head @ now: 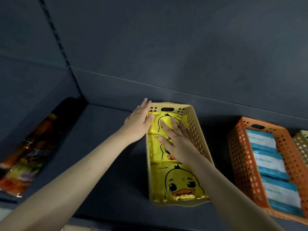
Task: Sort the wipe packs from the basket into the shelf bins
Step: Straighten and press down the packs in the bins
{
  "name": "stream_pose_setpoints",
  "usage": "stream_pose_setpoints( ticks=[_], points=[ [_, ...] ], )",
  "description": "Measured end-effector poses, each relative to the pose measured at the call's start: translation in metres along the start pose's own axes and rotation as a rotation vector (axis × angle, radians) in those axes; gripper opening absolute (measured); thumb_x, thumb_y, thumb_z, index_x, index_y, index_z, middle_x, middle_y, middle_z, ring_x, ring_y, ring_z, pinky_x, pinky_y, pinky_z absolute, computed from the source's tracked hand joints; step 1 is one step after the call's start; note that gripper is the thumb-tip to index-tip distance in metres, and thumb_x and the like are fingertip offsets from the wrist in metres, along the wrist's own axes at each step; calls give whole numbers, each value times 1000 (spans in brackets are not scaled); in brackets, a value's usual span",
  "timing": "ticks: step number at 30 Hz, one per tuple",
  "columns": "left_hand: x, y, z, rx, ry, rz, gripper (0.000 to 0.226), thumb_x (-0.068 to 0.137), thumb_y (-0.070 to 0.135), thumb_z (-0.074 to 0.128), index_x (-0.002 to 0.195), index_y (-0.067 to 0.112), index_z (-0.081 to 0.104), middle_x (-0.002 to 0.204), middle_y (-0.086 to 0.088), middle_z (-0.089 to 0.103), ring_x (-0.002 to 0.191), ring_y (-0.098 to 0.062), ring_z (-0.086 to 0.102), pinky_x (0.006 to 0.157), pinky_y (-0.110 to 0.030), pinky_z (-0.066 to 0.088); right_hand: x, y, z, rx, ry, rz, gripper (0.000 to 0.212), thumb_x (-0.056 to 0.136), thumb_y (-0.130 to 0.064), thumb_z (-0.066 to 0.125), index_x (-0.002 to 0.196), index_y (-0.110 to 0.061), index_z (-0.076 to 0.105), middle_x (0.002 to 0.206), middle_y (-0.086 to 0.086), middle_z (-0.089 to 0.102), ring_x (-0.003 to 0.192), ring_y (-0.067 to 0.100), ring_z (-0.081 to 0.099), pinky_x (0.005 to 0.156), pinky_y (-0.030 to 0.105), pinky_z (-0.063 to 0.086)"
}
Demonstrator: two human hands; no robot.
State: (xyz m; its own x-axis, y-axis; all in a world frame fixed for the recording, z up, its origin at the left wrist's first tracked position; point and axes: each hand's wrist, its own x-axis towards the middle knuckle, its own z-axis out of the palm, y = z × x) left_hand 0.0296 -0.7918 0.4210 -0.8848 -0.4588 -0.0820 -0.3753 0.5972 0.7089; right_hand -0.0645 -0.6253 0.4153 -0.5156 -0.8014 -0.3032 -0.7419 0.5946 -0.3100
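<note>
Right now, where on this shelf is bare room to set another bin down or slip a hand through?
Widest bare shelf lies between the snack bags and the tan bin, under the left forearm. A narrower strip separates tan bin from orange bin. Both bins are crowded: duck wipe packs, blue packs.

You have three perforated bins in front of you: a tan bin (196,130) at 12 o'clock, an orange bin (240,150) at 2 o'clock, and the edge of a beige bin (301,144) at 3 o'clock. You can count three yellow duck packs (180,184) in the tan one and at least three blue-and-white packs (266,162) in the orange; at 9 o'clock lie glossy snack bags (28,155), number unclear
</note>
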Motion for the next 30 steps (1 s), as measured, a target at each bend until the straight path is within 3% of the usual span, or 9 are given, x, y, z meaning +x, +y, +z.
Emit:
stream_pose_setpoints(
  ticks=[6,13,16,23,30],
  points=[
    [0,-2,0,-37,-8,2,58,104,38,28,155,29,2,162,13,-5,149,-10,3,119,-55,15,3,4,3,-150,-22,-17,69,87,-73,15,143,-53,-20,153,-7,-37,139,24,-36,116,50,-14],
    [-4,1,-1,-86,18,-7,56,105,34,29,155,29,5,162,15,0,148,-4,4,120,-50,13,10,-7,0,-106,17,-54,61,91,-70,10,145,-54,-14,156,-3,-31,139,26,-36,115,52,-18],
    [-4,1,1,-100,25,-12,55,105,33,29,155,30,5,161,16,0,147,-2,5,120,-49,13,13,-13,7,-173,42,-79,55,92,-68,2,142,-56,-19,155,1,-34,138,27,-38,113,56,-18],
    [-4,0,2,-113,-2,-22,55,105,33,28,154,32,4,161,19,-1,139,9,2,122,-40,10,15,-13,9,-242,10,-78,54,93,-66,3,141,-56,-20,152,5,-39,138,33,-36,113,62,-12],
    [-6,-1,2,-136,14,-22,54,105,34,29,154,32,6,161,19,1,137,11,4,122,-40,9,11,-5,-2,-148,59,-13,63,89,-74,11,145,-55,-10,157,4,-27,143,35,-26,116,53,-13]
  ],
)
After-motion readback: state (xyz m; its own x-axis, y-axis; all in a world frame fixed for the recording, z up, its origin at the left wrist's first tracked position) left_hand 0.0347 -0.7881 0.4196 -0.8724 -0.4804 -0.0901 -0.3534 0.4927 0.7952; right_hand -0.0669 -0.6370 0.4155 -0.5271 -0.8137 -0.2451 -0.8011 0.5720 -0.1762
